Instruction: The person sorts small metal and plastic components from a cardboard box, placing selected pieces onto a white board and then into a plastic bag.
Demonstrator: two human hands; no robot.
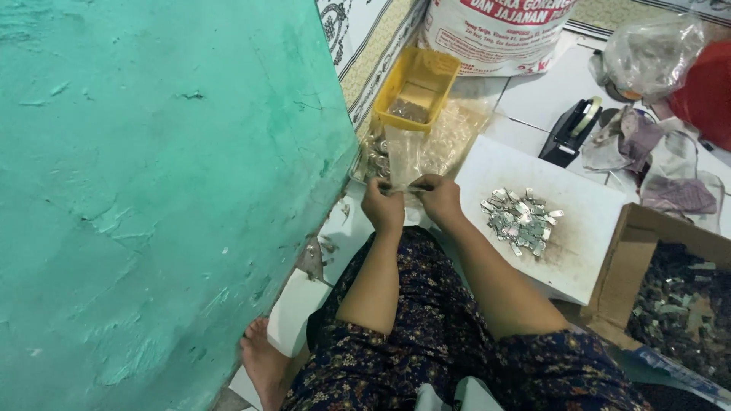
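My left hand point(381, 204) and my right hand point(437, 196) meet in front of my knees, both pinching the lower edge of a small clear plastic bag point(401, 156) that stands up between them. The bag looks empty. Right of my right hand, a pile of small silvery metal pieces point(519, 218) lies on a white board point(567, 251). Behind the bag lie more clear bags point(451, 137) on the floor.
A green wall point(152, 190) fills the left. A yellow tray point(419, 84) sits ahead, a large white sack point(495, 30) behind it. A black tape dispenser point(569, 131), cloth scraps point(647, 152) and a cardboard box of metal pieces point(678, 304) are at right.
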